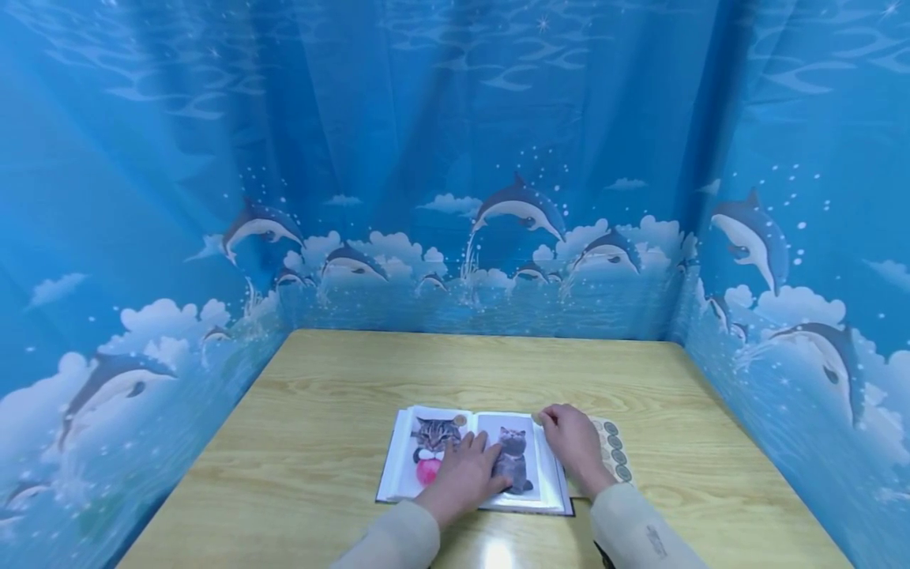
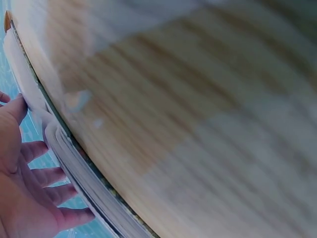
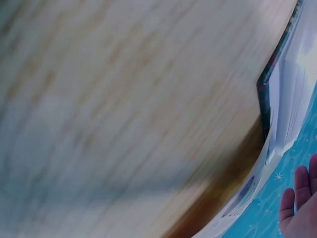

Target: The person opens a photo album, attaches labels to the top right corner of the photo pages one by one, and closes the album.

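An open photo album (image 1: 558, 490) lies on the table, with a cat picture in a sleeve on each page. My left hand (image 1: 464, 474) rests across its middle with fingers spread; in the left wrist view the left hand (image 2: 29, 183) is beside the page edges. A round tan sticker (image 1: 460, 420) sits at the top right of the left page. At the right page's upper right corner, my right hand (image 1: 574, 442) pinches a small tan round sticker (image 1: 536, 419), mostly hidden by the fingertips. Only some right fingers (image 3: 302, 191) show in the right wrist view.
A sheet of round stickers (image 1: 617, 454) lies right of the album, partly behind the right hand. The wooden table (image 1: 320, 419) has blue dolphin-print curtains (image 1: 426, 118) around its back and sides.
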`<action>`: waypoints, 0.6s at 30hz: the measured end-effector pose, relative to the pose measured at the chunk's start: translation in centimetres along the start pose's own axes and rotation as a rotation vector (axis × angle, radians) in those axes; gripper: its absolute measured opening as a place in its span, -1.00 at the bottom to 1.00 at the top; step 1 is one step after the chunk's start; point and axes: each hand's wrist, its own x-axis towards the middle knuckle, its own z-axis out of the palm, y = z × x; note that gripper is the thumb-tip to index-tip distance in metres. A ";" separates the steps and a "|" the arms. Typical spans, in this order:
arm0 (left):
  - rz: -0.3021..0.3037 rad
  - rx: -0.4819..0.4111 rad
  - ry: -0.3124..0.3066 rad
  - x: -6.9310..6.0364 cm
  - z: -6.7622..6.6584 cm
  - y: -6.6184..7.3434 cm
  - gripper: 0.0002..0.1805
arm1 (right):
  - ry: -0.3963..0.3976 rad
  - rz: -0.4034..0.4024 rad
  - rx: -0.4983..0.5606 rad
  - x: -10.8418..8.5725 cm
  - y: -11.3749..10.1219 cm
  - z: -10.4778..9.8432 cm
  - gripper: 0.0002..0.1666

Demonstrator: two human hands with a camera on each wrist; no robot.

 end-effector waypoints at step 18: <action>-0.014 0.025 -0.036 0.0 -0.6 0.3 -0.25 | -0.006 -0.097 -0.100 0.9 -0.3 1.2 -0.77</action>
